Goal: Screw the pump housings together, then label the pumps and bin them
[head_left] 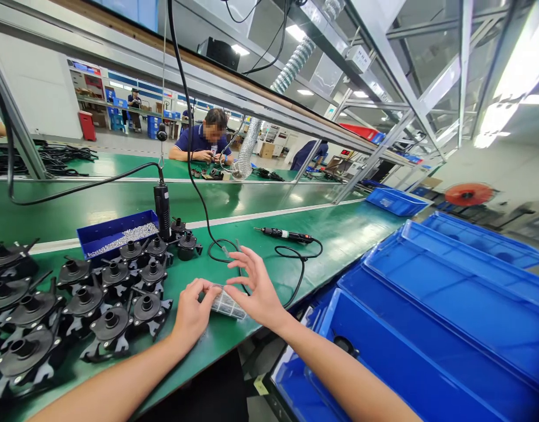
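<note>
A small grey block-like packet with white grid lines (229,307) is between my hands, low over the front of the green bench. My left hand (193,309) pinches its left upper edge between thumb and fingers. At the upper right edge, the thumb and index finger of my right hand (261,293) come close together, with the other fingers raised and spread. Whether a thin film lies in that pinch is too small to tell. Left of my hands stand several black round housings (111,322) with central spouts.
A blue bin of small metal parts (133,236) stands behind the housings. A black screwdriver (162,208) hangs above it; another corded screwdriver (287,235) lies on the green bench (335,228). Blue crates (454,287) are stacked right. A co-worker (205,140) sits opposite.
</note>
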The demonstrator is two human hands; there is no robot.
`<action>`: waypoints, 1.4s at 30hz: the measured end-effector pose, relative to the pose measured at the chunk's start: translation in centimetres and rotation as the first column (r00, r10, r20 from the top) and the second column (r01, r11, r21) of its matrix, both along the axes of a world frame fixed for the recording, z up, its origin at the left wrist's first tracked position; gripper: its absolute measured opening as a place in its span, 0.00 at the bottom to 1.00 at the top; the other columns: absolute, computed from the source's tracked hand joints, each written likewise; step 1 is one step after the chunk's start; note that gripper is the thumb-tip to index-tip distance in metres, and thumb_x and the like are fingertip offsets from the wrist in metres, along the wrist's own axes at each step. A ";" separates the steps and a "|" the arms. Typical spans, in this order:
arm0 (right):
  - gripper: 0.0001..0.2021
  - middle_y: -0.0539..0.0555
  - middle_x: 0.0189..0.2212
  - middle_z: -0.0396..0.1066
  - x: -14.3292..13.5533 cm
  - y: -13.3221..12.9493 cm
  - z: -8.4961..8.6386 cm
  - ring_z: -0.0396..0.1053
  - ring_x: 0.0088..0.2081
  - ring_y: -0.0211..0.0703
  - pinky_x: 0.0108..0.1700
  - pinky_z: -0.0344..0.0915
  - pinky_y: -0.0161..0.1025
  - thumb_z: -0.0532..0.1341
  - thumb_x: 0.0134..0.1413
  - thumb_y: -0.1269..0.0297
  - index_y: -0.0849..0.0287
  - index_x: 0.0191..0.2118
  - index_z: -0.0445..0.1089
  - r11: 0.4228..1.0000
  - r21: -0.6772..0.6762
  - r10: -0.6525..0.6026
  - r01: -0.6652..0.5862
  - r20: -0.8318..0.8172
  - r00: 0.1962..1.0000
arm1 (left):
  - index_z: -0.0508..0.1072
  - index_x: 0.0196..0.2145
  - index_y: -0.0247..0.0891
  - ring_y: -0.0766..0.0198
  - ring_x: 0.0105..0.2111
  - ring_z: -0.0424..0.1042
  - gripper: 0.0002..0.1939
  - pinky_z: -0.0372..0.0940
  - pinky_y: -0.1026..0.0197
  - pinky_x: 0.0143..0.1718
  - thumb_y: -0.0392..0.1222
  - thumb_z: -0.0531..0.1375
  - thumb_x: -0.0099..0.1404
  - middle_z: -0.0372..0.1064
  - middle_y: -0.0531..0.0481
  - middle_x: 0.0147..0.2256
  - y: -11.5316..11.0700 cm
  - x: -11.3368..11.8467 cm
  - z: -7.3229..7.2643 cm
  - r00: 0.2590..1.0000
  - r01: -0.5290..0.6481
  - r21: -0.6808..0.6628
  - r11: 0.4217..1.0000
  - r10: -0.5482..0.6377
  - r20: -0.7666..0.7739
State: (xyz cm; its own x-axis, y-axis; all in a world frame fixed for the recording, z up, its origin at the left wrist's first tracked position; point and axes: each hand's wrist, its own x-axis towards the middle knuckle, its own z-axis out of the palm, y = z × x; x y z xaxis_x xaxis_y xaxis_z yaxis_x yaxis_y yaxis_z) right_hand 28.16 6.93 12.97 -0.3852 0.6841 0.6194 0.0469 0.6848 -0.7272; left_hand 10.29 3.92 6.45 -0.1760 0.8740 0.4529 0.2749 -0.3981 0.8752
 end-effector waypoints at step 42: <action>0.46 0.59 0.73 0.46 0.1 0.7 3.7 0.64 0.69 0.47 0.50 0.80 0.31 0.76 0.43 0.63 0.49 0.66 0.53 0.923 -0.344 0.036 -0.172 -0.368 0.929 | 0.57 0.70 0.52 0.54 0.67 0.66 0.32 0.67 0.43 0.68 0.43 0.61 0.73 0.59 0.42 0.68 0.1 0.8 -1.3 0.950 0.263 0.255 0.931 -0.203 -0.239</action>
State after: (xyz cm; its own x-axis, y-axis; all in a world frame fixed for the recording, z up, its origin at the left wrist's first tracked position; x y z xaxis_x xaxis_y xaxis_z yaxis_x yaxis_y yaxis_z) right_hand 28.23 7.62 16.63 -0.2728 0.8546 0.4419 -0.3126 0.3557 -0.8808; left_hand 11.08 3.98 5.11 0.1396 0.7110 0.6892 0.3058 -0.6930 0.6529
